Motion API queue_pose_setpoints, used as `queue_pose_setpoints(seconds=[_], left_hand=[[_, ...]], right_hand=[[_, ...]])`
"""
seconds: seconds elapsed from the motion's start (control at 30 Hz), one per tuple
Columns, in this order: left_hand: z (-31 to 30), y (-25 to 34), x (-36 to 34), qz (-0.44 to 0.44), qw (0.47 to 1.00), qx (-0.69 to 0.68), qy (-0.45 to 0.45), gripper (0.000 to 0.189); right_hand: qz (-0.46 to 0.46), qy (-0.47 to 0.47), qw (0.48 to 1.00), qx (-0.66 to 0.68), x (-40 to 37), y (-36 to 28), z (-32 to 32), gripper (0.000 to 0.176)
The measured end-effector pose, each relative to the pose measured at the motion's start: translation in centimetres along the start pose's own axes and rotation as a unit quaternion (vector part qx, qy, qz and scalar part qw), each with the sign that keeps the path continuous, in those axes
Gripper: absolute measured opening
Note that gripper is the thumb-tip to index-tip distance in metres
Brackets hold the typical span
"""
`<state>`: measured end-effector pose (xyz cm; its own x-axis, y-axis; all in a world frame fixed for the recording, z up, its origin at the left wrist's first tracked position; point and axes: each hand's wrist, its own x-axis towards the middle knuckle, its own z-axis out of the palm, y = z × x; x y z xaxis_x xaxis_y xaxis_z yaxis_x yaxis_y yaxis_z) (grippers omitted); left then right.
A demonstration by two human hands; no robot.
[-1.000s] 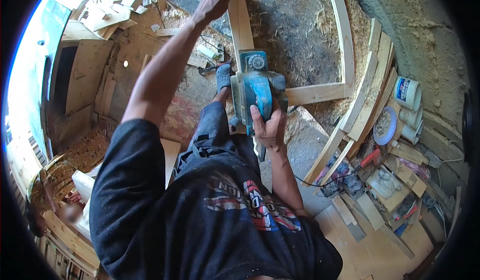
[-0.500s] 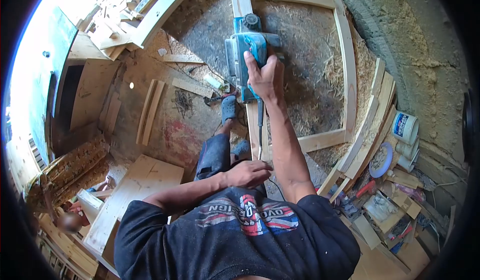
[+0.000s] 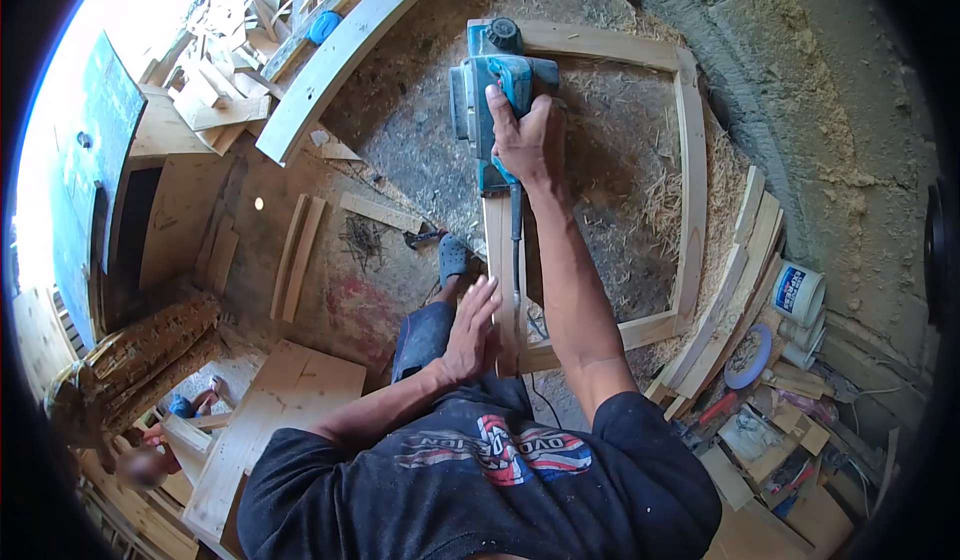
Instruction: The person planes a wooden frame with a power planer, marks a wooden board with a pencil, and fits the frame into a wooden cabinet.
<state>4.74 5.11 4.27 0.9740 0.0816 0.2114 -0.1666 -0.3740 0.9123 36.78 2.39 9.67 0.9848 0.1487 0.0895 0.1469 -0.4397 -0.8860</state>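
My right hand (image 3: 525, 140) is wrapped round the handle of a teal electric planer (image 3: 488, 150), whose black cord runs back along my forearm. The planer rests on the left side piece of a wooden frame (image 3: 497, 235), near that piece's far end. My left hand (image 3: 472, 330) is open, its fingers stretched forward at the left edge of the same piece, close to its near end. The curved far rail and the right side of the frame (image 3: 690, 190) lie flat, with wood shavings inside.
Long curved boards (image 3: 735, 280) lean at the right beside a white bucket (image 3: 798, 293) and a tape roll (image 3: 750, 355). Scrap wood (image 3: 225, 100) is heaped at upper left. A wooden box (image 3: 290, 400) stands at my left, with another person (image 3: 150, 460) beyond it.
My left hand has moved forward from close to my body and its fingers have spread out. The planer, still in my right hand, now sits at the far end of the side piece.
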Motion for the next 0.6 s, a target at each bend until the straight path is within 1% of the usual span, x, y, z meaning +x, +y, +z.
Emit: queue_pose_setpoints(seconds=[0.03, 0.07, 0.1, 0.13, 0.27, 0.33, 0.37, 0.43, 0.5, 0.57, 0.6], left_hand=[[0.0, -0.8, 0.5, 0.005, 1.000, 0.001, 0.001, 0.070], [0.1, -1.6, 1.1, 0.009, 0.991, 0.089, -0.100, 0.065], [0.2, -2.4, 1.2, 0.010, 0.964, 0.175, -0.198, 0.060], [0.5, -3.2, 1.1, 0.014, 0.972, 0.142, -0.189, 0.059], [1.4, -4.3, 0.2, 0.032, 0.977, 0.136, -0.162, 0.057], [1.6, -4.7, 0.0, 0.038, 0.980, 0.120, -0.154, 0.057], [1.6, -4.8, -0.2, 0.043, 0.981, 0.117, -0.150, 0.057], [1.8, -5.2, -0.5, 0.047, 0.983, 0.105, -0.146, 0.057], [1.7, -5.5, -0.5, 0.051, 0.984, 0.091, -0.145, 0.058], [1.6, -5.2, -0.2, 0.040, 0.986, 0.083, -0.142, 0.059], [1.7, -5.5, -0.3, 0.044, 0.985, 0.088, -0.143, 0.062]], right_hand=[[0.002, 0.002, 1.000, -0.008, 0.7, -0.2, 0.0, 0.063], [-0.003, 0.006, 1.000, -0.008, 1.6, -0.3, 0.3, 0.063], [-0.002, 0.014, 1.000, 0.000, 2.3, 0.1, 0.6, 0.063], [0.000, 0.020, 1.000, 0.007, 3.0, 0.1, 0.8, 0.062], [-0.020, 0.023, 1.000, -0.001, 6.5, -0.7, 1.3, 0.059], [-0.007, 0.019, 1.000, -0.011, 8.2, -0.9, 1.6, 0.055], [-0.010, 0.022, 1.000, -0.011, 9.0, -1.0, 2.0, 0.055], [-0.047, 0.043, 0.998, 0.005, 10.7, -0.8, 2.8, 0.061], [-0.052, 0.056, 0.997, -0.020, 12.0, -1.3, 2.9, 0.060], [0.012, 0.012, 0.999, 0.027, 13.0, -3.0, 2.4, 0.060], [-0.001, 0.016, 0.998, 0.067, 14.2, -2.0, 3.1, 0.059]])
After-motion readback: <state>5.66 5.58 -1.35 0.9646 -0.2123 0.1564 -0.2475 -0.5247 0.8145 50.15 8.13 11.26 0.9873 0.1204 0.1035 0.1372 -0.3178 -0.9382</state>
